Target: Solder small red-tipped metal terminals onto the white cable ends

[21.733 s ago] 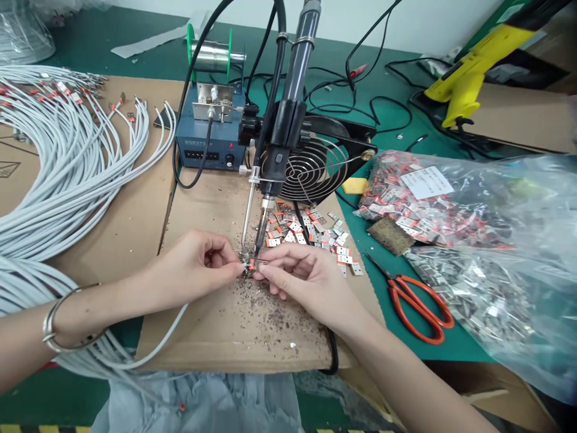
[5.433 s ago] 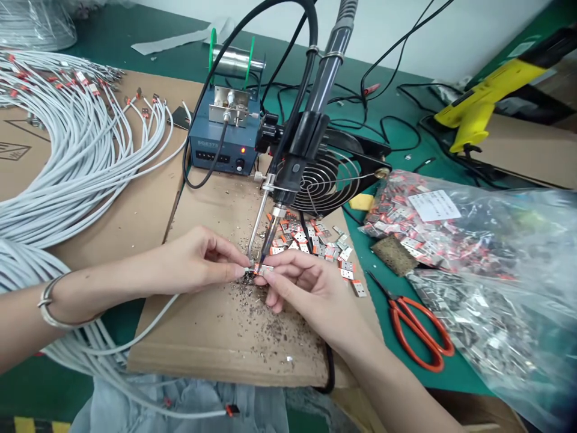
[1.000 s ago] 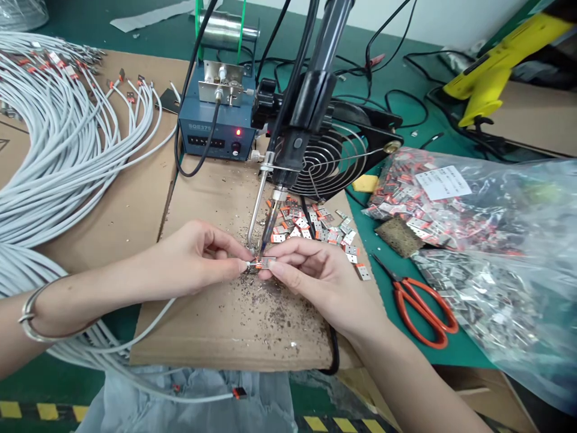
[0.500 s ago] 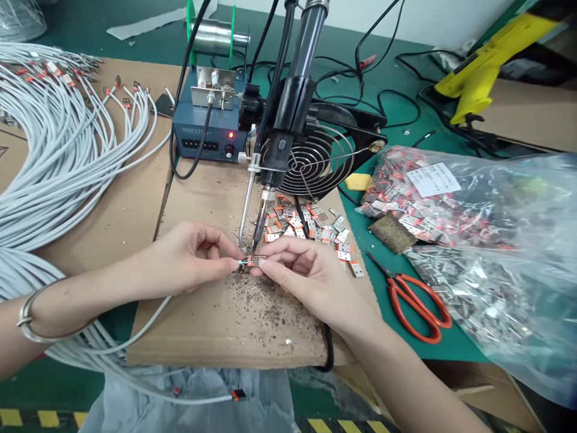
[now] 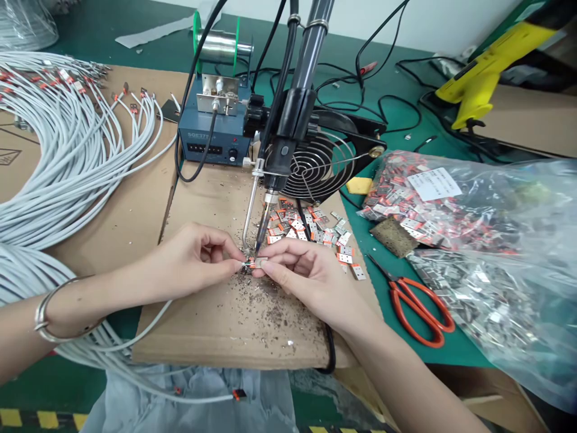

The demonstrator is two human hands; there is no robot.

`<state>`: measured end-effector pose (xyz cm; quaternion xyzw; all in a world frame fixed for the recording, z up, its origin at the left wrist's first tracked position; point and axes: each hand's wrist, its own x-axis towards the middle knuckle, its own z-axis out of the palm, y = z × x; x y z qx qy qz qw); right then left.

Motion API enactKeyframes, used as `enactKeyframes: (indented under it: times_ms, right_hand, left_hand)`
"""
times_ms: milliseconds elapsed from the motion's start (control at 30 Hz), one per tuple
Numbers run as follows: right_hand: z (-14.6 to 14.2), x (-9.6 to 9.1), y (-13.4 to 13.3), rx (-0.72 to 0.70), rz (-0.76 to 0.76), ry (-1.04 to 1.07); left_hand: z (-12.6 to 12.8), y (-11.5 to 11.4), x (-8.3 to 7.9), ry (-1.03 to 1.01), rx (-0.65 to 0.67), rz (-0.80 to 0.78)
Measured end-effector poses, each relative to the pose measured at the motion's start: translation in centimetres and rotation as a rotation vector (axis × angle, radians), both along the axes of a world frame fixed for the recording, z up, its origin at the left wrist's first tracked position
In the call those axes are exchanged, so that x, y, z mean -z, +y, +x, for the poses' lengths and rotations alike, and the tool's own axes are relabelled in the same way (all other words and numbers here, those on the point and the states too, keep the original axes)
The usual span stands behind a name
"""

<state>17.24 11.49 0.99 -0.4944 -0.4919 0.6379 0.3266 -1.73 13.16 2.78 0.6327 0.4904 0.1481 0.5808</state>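
Observation:
My left hand [image 5: 205,258] pinches the end of a grey cable [image 5: 155,322], whose length hangs out below the wrist. Between thumb and fingers, my right hand [image 5: 300,270] grips a small USB connector [image 5: 260,263] with an orange part. Cable end and connector meet under the tip of a soldering iron [image 5: 262,225], which is fixed on a stand. Beside the tip comes down a thin bent solder feed tube [image 5: 249,216]. Whether the tip touches the connector I cannot tell. Several loose USB connectors [image 5: 345,258] lie behind my right hand.
Bundles of grey cables [image 5: 67,210] fill the left side. A blue solder feeder [image 5: 211,135] with a solder spool [image 5: 219,48] stands behind, beside a black fan [image 5: 311,165]. Red-handled scissors [image 5: 421,310] and plastic bags of connectors [image 5: 433,210] lie right. Cardboard [image 5: 202,337] covers the front.
The connector has tilted, now showing more of its metal face. The feeder's red light has gone from bright to dim. The whole view has shifted slightly; both hands keep their grip.

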Motion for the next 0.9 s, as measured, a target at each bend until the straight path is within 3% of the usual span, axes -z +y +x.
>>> enactKeyframes:
  times_ms: [900]
  right_hand:
    - [0.44, 0.15, -0.29, -0.001, 0.014, 0.113]
  left_hand:
    - [-0.16, -0.12, 0.02, 0.001, 0.009, 0.040]
